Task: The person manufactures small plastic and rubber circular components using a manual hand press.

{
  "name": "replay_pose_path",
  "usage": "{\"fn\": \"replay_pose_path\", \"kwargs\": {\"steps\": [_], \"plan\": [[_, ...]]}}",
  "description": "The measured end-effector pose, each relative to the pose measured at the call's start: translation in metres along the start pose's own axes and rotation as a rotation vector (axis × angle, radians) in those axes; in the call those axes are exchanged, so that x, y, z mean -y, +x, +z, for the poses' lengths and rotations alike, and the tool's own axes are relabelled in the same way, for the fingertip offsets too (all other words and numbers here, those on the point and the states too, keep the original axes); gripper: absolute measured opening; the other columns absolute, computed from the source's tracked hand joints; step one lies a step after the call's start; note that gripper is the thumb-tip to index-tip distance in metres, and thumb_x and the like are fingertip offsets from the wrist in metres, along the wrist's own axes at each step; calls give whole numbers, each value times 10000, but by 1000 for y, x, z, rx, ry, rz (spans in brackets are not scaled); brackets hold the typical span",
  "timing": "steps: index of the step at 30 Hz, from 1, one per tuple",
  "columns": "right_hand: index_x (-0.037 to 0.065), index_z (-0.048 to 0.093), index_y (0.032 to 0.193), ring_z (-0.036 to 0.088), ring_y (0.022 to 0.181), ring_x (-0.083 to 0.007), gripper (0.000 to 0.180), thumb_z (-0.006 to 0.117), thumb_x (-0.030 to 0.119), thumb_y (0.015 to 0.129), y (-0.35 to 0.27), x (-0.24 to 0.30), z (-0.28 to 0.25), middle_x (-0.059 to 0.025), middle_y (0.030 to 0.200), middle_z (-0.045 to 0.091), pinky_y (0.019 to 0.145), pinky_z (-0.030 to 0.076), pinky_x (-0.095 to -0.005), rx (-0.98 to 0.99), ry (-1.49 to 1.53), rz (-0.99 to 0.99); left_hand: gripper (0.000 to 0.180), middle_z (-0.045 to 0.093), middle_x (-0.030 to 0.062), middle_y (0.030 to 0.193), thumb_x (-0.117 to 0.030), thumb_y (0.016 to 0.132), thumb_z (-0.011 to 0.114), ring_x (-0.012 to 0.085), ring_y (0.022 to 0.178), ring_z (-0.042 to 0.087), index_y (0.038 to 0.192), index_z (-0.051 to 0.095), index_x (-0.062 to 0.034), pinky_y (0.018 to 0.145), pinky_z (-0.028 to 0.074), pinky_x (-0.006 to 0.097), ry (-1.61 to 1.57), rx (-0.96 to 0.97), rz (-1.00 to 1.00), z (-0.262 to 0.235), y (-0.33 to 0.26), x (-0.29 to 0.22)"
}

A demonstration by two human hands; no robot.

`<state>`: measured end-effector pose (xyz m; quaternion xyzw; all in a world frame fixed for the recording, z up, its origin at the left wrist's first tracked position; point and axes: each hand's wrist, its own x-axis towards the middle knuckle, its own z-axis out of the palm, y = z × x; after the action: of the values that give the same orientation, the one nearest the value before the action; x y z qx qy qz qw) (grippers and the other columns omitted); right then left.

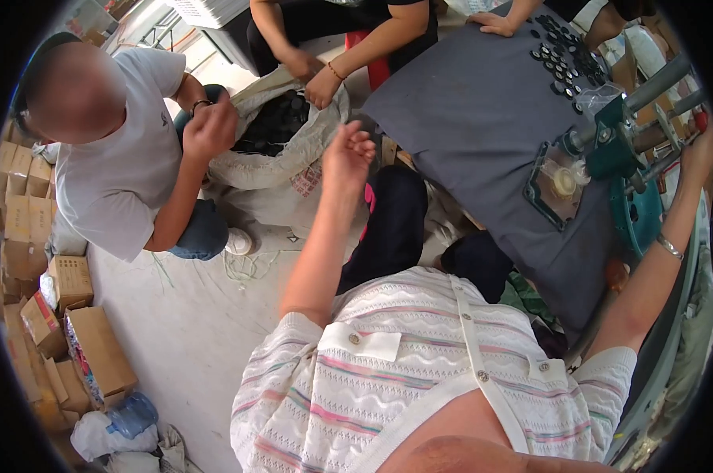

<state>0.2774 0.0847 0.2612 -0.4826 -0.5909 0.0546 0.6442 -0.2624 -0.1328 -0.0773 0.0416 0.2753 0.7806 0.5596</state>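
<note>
My left hand [350, 155] is raised beside the open mouth of a white woven sack [250, 173]. Its fingers curl loosely, apart from the thumb, and nothing shows in them. Black round parts [276, 124] fill the sack. At the far right, my right hand [698, 154] is closed around the red knob [701, 121] of a lever on a green hand press [612, 146]; the rim partly hides its fingers. Below the press head, a clear plate in a dark green frame [557, 193] carries a pale round piece.
A dark grey cloth [467, 102] covers the table, with several black round parts [557, 67] at its far end. One co-worker [124, 150] sits left of the sack; another's hands [323, 85] are over it. Cardboard boxes [100, 351] and a blue water jug [132, 415] line the left side.
</note>
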Motion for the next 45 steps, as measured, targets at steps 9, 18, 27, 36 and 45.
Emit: {"fn": "replay_pose_path", "kwargs": {"steps": [9, 18, 27, 36, 45], "plan": [[15, 564, 1250, 624, 1016, -213, 379, 563, 254, 956, -166, 14, -96, -144, 1070, 645, 891, 469, -319, 96, -677, -262, 115, 630, 33, 759, -122, 911, 581, 138, 622, 606, 960, 620, -26, 570, 443, 246, 369, 47, -70, 23, -25, 42], [35, 543, 1170, 617, 941, -410, 456, 532, 423, 931, -335, -1, -156, -210, 1032, 618, 786, 492, -478, 561, -1486, 247, 85, 637, 23, 758, -105, 892, 602, 105, 613, 595, 875, 636, -29, 567, 418, 214, 582, 114, 32, 25, -25, 57], [23, 470, 1153, 612, 975, -424, 389, 600, 290, 902, -342, -64, -192, -244, 1077, 621, 806, 480, -457, 291, -1146, 331, 78, 610, 5, 730, -81, 881, 596, 84, 608, 574, 851, 631, -18, 551, 400, 214, 645, 145, 120, 22, -26, 64], [35, 470, 1160, 593, 1041, -418, 407, 622, 289, 882, -310, -95, -241, -215, 1112, 629, 847, 468, -468, 79, -1302, 306, 69, 623, 6, 747, -74, 884, 598, 87, 623, 580, 878, 641, -20, 576, 412, 215, 686, 198, 172, 19, -28, 59], [94, 576, 1141, 600, 933, -379, 306, 563, 285, 901, -282, -38, -191, -172, 1015, 601, 764, 486, -483, 193, -1502, 222, 219, 623, 92, 877, 34, 801, 572, 137, 766, 601, 1016, 608, 25, 691, 478, 233, 729, 545, 705, 129, -105, -34]]}}
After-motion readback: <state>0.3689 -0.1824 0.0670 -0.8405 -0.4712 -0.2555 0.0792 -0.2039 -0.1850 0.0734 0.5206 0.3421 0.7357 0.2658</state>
